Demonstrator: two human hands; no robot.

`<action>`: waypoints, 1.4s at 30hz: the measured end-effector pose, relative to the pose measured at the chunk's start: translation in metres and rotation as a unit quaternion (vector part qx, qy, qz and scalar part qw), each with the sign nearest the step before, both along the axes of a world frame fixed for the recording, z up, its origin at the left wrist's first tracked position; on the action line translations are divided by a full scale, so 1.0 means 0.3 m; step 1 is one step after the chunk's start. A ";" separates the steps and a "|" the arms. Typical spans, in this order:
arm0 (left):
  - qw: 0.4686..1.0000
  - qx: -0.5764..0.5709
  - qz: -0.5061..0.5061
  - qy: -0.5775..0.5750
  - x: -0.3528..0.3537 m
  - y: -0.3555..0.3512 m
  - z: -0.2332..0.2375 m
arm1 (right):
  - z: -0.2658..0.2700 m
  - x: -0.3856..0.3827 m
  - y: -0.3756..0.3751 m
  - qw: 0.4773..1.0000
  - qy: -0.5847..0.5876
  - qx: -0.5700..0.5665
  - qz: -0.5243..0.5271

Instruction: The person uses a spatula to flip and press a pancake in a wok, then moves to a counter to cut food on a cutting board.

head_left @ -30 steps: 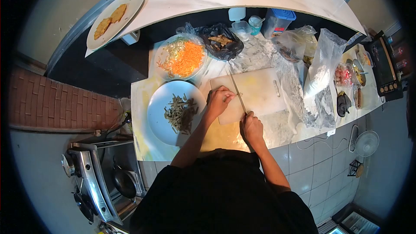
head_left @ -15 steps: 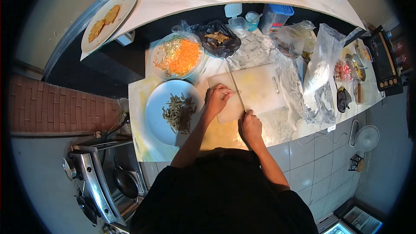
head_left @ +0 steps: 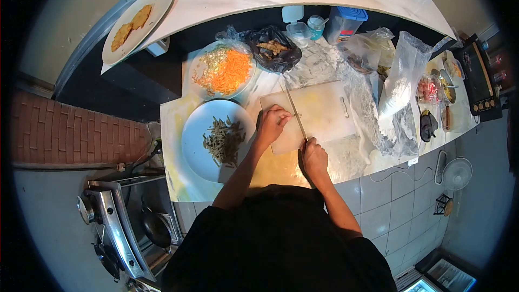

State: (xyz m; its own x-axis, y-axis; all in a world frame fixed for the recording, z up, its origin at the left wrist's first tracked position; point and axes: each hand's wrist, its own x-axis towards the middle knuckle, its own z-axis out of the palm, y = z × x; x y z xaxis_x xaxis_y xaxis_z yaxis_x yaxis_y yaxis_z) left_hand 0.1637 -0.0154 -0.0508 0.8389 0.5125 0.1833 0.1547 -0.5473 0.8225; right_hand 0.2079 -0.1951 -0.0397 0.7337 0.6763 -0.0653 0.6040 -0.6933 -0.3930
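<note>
My right hand is closed round the handle of a knife, whose long blade slants across the left part of a white cutting board. Beside the blade, on its left, my left hand rests on the board with fingers curled and pinched together. Whatever lies under those fingertips is too small to make out. Tiny bits lie on the board near the blade. Left of my left hand stands a large plate with a heap of thin greenish-brown strips, partly in my arm's shadow.
Behind the large plate is a plate of shredded orange and pale vegetables, next to a black plastic bag holding brown pieces. Clear bags with white powder lie right of the board. A blue-lidded container stands behind. A stove is lower left.
</note>
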 end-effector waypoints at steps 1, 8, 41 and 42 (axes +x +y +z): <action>1.000 0.004 -0.001 0.001 0.000 0.001 0.000 | 0.002 0.001 0.001 1.000 0.001 -0.001 0.000; 0.999 0.015 0.007 -0.036 0.000 -0.002 -0.009 | 0.003 0.011 0.004 1.000 -0.002 -0.015 0.014; 1.000 0.000 0.009 -0.030 0.007 0.002 -0.029 | -0.026 0.004 -0.006 0.999 -0.012 0.034 0.005; 0.999 -0.002 0.012 -0.037 0.005 -0.001 -0.029 | -0.020 -0.005 -0.008 0.999 -0.011 0.033 -0.003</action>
State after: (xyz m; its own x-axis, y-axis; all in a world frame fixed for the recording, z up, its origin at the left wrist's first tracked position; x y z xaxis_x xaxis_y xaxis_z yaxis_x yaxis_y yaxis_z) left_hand 0.1651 -0.0156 -0.0594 0.8102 0.5336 0.2426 0.1068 -0.5414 0.8339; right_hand 0.2065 -0.1975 -0.0458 0.7381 0.6747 -0.0053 0.6093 -0.6698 -0.4245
